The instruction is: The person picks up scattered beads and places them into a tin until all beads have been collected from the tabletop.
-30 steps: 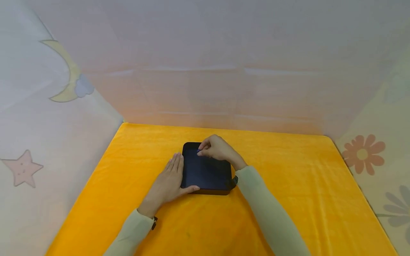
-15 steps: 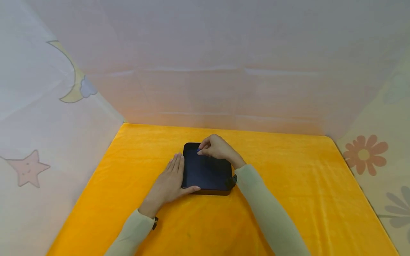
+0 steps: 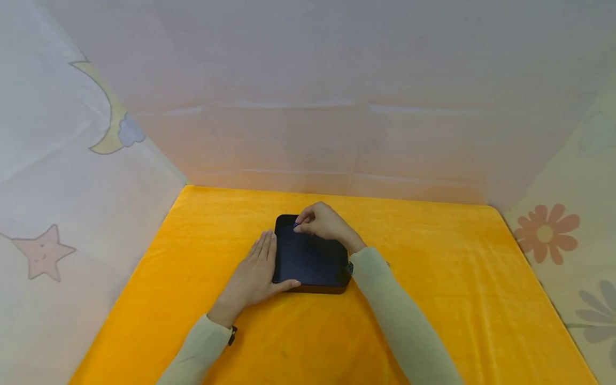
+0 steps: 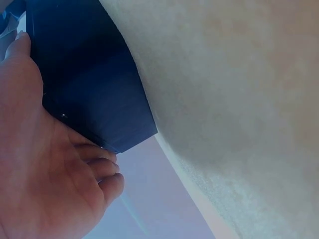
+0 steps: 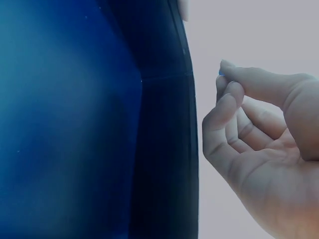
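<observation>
A black shallow tray [image 3: 310, 262] lies on the yellow cloth in the head view. Along its left side rests the left hand [image 3: 252, 272], fingers straight, thumb on the near edge; the left wrist view shows this hand [image 4: 55, 164] against the dark tray wall [image 4: 89, 74]. Over the tray's far left part, the right hand [image 3: 324, 222] pinches a small blue-purple object [image 3: 295, 225] between thumb and fingertips. In the right wrist view only a blue speck [image 5: 221, 73] of it shows at the fingertips of the right hand [image 5: 259, 134]; its shape is hidden.
Yellow cloth [image 3: 433, 267] surrounds the tray. Pale fabric walls [image 3: 308, 144] stand behind and at both sides, printed with a moon [image 3: 113, 125], a star [image 3: 43, 251] and flowers [image 3: 545, 233].
The right hand has shifted slightly left over the tray, still pinching the small object. The left hand and the tray have stayed in place.
</observation>
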Motion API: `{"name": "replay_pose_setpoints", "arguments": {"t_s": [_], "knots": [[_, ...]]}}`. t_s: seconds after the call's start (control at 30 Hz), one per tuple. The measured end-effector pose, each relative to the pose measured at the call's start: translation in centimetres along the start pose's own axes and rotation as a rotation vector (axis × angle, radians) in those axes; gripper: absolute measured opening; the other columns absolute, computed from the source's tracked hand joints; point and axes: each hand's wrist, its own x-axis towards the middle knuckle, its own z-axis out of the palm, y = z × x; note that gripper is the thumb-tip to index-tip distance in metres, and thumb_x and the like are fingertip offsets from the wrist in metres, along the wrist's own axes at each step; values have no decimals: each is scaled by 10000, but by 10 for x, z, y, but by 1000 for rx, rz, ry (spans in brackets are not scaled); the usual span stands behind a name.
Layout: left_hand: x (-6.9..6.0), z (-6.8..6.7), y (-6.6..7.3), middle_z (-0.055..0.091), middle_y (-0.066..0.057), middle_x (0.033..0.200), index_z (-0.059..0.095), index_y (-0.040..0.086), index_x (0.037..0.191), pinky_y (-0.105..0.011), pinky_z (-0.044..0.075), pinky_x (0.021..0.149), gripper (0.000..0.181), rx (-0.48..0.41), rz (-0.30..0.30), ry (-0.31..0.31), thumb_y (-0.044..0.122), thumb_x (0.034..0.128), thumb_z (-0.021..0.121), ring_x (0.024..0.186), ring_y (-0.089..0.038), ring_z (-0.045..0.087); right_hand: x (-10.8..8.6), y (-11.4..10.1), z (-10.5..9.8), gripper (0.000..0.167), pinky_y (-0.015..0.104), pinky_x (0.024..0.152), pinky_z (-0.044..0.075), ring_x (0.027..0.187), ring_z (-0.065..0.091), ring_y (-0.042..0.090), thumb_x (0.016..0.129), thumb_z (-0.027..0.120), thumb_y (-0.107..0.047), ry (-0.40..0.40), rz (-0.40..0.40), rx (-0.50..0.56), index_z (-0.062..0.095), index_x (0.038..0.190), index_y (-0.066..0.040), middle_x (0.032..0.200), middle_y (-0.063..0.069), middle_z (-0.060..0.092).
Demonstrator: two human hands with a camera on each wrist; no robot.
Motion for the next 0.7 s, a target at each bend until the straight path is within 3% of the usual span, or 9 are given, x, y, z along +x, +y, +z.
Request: {"name": "replay_pose_setpoints", "arguments": {"t_s": [0.17,0.43,0.7], "knots": [[3,1,-1,133,-253,1754,124,-54,1658,-513,221,1344,1278,9,9,0,935,879,346,1652,-375,141,1,5,0,335,301,766,621,833,697,200,993,748,-247,40,23,12,736,1271,-60,1050,80,746],[6,6,-3,162,-260,1747,171,-64,1652,-516,237,1341,1266,14,9,11,918,885,395,1648,-380,160,-1,4,-3,359,346,795,633,941,725,355,996,745,-252,59,3,18,728,1284,-38,1068,95,738],[12,10,-4,138,-248,1755,147,-52,1658,-501,218,1350,1268,22,16,-2,930,883,358,1656,-368,139,-18,11,-11,331,316,822,608,908,685,190,995,744,-249,94,-9,-21,741,1255,-44,1077,77,737]]}}
